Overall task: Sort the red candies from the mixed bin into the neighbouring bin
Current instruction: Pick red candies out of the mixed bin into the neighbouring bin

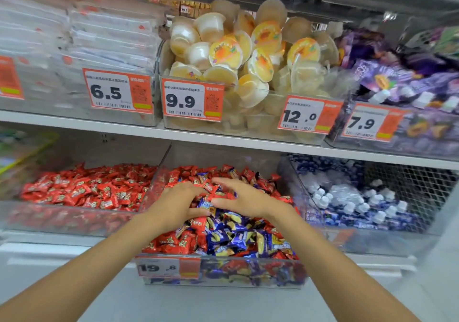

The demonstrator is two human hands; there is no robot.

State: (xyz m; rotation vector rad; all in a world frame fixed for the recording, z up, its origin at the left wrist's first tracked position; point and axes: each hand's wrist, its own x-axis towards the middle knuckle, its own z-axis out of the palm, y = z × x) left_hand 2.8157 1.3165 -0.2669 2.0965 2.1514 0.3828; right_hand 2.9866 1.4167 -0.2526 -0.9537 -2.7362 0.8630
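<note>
The mixed bin (248,275) is a clear plastic box in the middle of the lower shelf, heaped with red candies (178,241) and blue-and-yellow candies (238,237). To its left stands the neighbouring bin (62,216), which holds only red candies (92,187). Both of my hands are down in the mixed pile. My left hand (177,203) lies curled on the candies, fingers bent into the heap; whether it grips any is unclear. My right hand (239,198) hovers just beside it with fingers spread over the pile.
A third bin (367,222) right of the mixed bin holds blue-and-white packets behind a wire grid. The upper shelf (99,123) carries clear bins of jelly cups (248,58), white packs and purple pouches, with orange price tags (192,99) hanging over the lower bins.
</note>
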